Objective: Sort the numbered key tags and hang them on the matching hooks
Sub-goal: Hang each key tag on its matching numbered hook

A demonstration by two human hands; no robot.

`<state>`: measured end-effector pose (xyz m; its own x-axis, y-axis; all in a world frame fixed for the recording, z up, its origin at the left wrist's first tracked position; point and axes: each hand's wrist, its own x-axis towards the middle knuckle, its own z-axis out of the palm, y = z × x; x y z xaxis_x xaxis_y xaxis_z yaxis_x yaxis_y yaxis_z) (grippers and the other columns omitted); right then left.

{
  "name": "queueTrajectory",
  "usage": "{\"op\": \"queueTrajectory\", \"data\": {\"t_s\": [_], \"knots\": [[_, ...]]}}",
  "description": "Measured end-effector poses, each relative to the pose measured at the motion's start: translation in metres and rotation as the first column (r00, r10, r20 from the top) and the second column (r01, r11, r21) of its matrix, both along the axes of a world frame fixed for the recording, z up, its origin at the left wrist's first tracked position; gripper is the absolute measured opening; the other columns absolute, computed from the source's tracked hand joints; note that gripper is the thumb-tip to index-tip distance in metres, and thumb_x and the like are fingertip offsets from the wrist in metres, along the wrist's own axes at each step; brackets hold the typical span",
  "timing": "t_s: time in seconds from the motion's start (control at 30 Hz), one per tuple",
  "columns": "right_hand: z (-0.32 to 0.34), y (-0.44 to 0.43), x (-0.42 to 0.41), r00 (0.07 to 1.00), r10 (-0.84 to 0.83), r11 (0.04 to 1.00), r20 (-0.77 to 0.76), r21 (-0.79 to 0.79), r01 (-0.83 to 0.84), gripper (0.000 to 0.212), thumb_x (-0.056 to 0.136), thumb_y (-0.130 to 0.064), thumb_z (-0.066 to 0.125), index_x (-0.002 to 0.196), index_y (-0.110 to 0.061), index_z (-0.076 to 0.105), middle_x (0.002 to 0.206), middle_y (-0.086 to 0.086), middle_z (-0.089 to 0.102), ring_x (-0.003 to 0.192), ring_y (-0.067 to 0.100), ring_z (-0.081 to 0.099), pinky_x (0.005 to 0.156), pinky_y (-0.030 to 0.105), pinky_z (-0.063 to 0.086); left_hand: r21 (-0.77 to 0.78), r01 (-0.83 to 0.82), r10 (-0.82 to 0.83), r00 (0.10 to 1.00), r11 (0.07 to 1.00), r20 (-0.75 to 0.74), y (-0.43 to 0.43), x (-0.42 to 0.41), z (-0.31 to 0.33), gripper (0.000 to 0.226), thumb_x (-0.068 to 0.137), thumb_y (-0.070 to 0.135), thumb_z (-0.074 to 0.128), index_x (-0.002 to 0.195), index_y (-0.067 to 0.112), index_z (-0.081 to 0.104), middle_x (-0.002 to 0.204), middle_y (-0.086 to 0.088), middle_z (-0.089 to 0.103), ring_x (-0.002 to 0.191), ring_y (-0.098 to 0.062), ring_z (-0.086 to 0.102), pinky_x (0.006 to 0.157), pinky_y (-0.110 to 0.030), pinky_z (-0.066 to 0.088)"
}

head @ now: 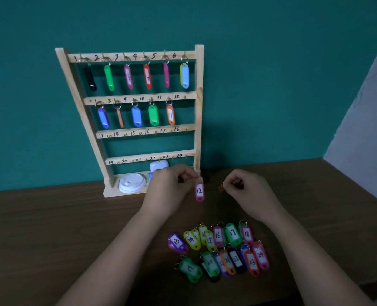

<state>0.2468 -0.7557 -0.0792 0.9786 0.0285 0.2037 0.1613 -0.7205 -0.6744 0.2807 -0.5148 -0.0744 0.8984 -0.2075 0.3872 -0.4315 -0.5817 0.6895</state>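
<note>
Though blurred, object (pixel 221 188) in right hand (pixel 247 191).

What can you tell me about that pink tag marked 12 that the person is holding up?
The pink tag looks like glossy plastic, long and rounded, with a white label handwritten 12 in black. It hangs upright in the air above the wooden table, pinched at its top end by the left hand. Nothing else touches it; any ring is hidden in that grip.
</note>
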Motion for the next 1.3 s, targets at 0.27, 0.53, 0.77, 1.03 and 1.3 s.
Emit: {"op": "queueTrajectory", "data": {"t_s": [0.27,0.53,0.77,1.03,1.3], "knots": [[0.057,0.051,0.032,0.99,0.004,0.992,0.143,0.123,-0.021,0.006,0.105,-0.03,0.062,0.103,-0.029,0.068,0.089,-0.013,0.072,0.082,0.0,0.066,0.068,0.027,0.051,-0.107,-0.107,0.112,0.993,0.988,0.037,0.032,-0.005,0.016,0.013,0.085,0.025,0.087,0.09,0.029,0.075,0.074,0.013,0.073,0.072,-0.002,0.067,0.062,-0.015,0.047],[0.118,0.079,0.078,0.938,-0.049,0.957,0.342,0.284,-0.054,0.011,0.103,-0.023,0.067,0.095,-0.017,0.072,0.073,-0.011,0.071,0.057,-0.005,0.061,0.056,0.012,0.043,-0.174,-0.15,0.15,0.989,0.973,-0.013,0.048,0.001,0.013,0.015,0.082,0.029,0.089,0.084,0.03,0.075,0.073,0.012,0.073,0.072,-0.009,0.07,0.071,-0.038,0.057],[0.137,0.086,0.101,0.942,-0.074,0.932,0.327,0.36,-0.051,0.011,0.098,-0.021,0.069,0.094,-0.015,0.076,0.067,-0.008,0.069,0.057,0.003,0.058,0.064,0.032,0.054,-0.19,-0.146,0.142,0.989,0.971,-0.035,0.052,0.003,0.012,0.012,0.084,0.029,0.087,0.083,0.031,0.076,0.074,0.01,0.074,0.073,-0.013,0.071,0.072,-0.044,0.058],[0.13,0.086,0.1,0.947,-0.111,0.941,0.302,0.338,0.002,0.01,0.099,-0.019,0.066,0.093,-0.016,0.074,0.062,-0.001,0.07,0.053,0.008,0.062,0.062,0.034,0.058,-0.172,-0.159,0.163,0.987,0.972,0.007,0.051,0.003,0.023,0.013,0.089,0.019,0.082,0.089,0.031,0.077,0.077,0.015,0.076,0.078,-0.004,0.072,0.075,-0.037,0.059],[0.078,0.071,0.064,0.958,-0.071,0.964,0.279,0.267,-0.006,0.008,0.105,-0.032,0.064,0.098,-0.03,0.069,0.07,-0.007,0.071,0.058,0.004,0.064,0.062,0.032,0.055,-0.161,-0.162,0.189,0.967,0.974,0.171,0.042,0.016,0.07,0.012,0.089,0.015,0.08,0.095,0.025,0.078,0.077,0.019,0.074,0.078,0.005,0.07,0.074,-0.017,0.055]]}}
